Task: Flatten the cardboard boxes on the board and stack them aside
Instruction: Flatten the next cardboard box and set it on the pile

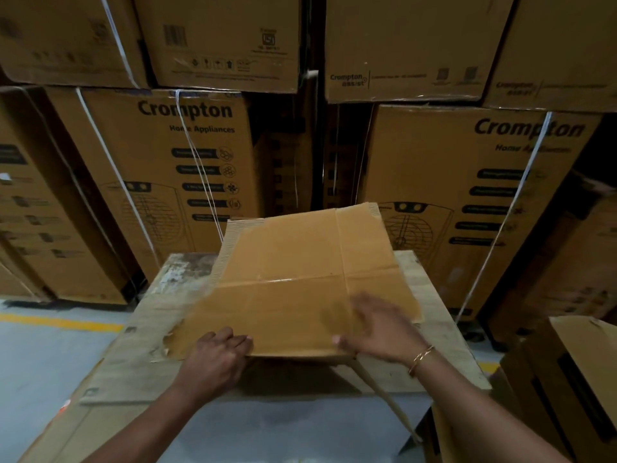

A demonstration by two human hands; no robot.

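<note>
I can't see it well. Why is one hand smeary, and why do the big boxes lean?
Head view: the right hand is blurred, the left hand sharper; the wide-angle lens makes the stacked boxes lean outward; the flattened cardboard shows faint glare.

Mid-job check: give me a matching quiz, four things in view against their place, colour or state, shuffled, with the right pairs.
1. left hand
2. right hand
3. flattened cardboard
4. floor stripe

A. yellow
B. rests open on top of the cardboard
C. grips the cardboard's near edge
D. spread over the board

Pairs: 1-C, 2-B, 3-D, 4-A.
</note>
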